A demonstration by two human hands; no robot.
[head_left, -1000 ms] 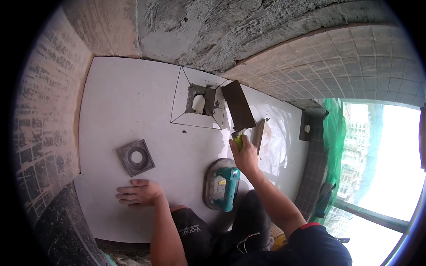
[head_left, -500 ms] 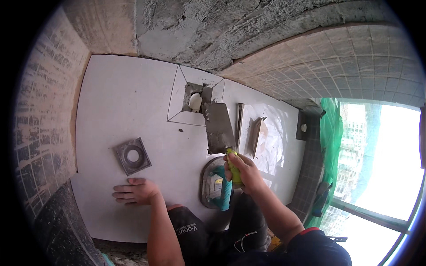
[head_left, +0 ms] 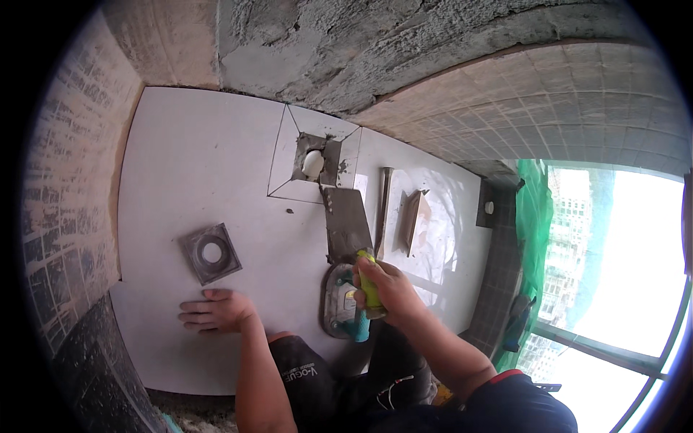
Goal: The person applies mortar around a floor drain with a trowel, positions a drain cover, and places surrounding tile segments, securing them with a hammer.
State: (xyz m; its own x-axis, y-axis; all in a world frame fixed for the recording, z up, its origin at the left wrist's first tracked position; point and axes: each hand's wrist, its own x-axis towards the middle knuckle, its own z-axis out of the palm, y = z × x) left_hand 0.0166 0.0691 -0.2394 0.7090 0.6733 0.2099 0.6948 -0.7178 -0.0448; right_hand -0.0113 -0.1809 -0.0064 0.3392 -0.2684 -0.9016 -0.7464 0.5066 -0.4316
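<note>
My right hand [head_left: 392,290] is closed round the yellow-green handle of a trowel [head_left: 348,222]. Its grey, mortar-smeared blade points away from me, with the tip near the close edge of a square drain opening [head_left: 315,160]. Mortar lines that opening, and a round white pipe mouth shows inside. My left hand [head_left: 219,312] rests flat on the white floor tile [head_left: 195,151], fingers spread and holding nothing. Just beyond it lies a square grey drain piece [head_left: 211,253] with a round hole. Partly behind my right hand sits a tile suction tool [head_left: 338,303] with a teal handle.
Right of the trowel lie a long narrow metal bar [head_left: 385,209] and a wooden-looking float or block [head_left: 415,222]. A tiled wall [head_left: 79,202] stands at left, rough cement [head_left: 303,58] at the far side. Green netting [head_left: 533,216] hangs by the bright window.
The trowel and my right hand have moved slightly toward me and left, so the blade no longer overlaps the drain opening's corner. My left hand stays on the tile.
</note>
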